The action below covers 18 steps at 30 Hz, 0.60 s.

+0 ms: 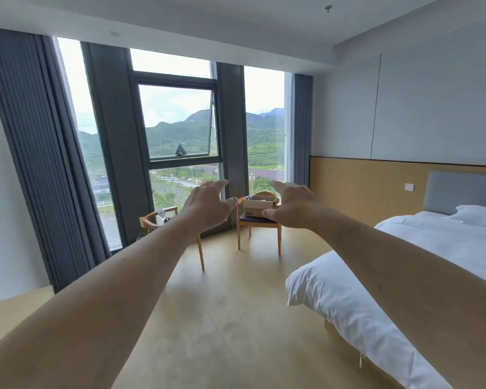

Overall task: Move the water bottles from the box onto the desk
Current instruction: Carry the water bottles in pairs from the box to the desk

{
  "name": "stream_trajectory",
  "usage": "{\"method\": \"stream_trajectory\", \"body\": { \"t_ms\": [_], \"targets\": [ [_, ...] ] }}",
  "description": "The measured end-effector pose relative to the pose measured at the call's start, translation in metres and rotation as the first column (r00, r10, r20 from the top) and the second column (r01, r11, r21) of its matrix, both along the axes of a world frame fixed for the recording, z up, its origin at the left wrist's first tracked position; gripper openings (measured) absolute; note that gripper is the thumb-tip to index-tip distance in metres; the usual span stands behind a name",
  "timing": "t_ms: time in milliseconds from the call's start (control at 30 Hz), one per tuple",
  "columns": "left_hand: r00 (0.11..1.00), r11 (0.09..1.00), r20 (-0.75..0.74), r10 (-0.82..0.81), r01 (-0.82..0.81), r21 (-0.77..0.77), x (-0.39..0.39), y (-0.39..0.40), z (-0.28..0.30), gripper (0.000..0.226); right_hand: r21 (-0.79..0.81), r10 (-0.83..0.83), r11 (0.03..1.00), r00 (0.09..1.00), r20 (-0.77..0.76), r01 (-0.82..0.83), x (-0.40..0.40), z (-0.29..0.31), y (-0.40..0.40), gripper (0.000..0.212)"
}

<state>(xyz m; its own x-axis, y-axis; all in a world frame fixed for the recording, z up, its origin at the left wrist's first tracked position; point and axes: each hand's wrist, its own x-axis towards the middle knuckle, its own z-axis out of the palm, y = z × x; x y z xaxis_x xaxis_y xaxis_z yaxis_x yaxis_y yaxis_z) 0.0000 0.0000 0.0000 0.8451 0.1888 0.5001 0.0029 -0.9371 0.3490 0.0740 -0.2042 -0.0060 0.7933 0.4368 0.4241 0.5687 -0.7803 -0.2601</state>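
Observation:
A small open cardboard box point(256, 206) sits on the dark seat of a wooden chair point(260, 223) by the window, far across the room. A bottle top point(250, 197) with a purple label shows above its left rim; the box's other contents are hidden. My left hand point(208, 204) and my right hand point(291, 204) are stretched out in front of me at arm's length, both empty with fingers spread, framing the box from either side in the view but far short of it. A corner of the light wooden desk point(11, 310) shows at lower left.
A second wooden chair point(157, 220) with white items on it stands left of the first. A bed point(404, 276) with white bedding fills the right side. Wooden floor point(236, 304) lies between me and the chairs. Tall windows with dark curtains point(40, 150) line the far wall.

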Motion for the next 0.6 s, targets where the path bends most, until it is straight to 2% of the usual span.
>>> {"method": "stream_trajectory", "body": {
  "t_ms": [200,600],
  "targets": [
    [1.0,1.0,-0.013,0.019,-0.019,0.007,0.122,0.01,0.019,0.064,-0.02,-0.022,1.0,0.999,-0.049,0.021,0.118,0.016,0.018,0.085],
    [0.999,0.999,-0.051,0.004,-0.006,-0.036,0.348,0.09,-0.013,0.064,-0.064,-0.04,0.997,0.997,-0.068,0.036,0.323,-0.003,0.098,0.074]
  ]
}}
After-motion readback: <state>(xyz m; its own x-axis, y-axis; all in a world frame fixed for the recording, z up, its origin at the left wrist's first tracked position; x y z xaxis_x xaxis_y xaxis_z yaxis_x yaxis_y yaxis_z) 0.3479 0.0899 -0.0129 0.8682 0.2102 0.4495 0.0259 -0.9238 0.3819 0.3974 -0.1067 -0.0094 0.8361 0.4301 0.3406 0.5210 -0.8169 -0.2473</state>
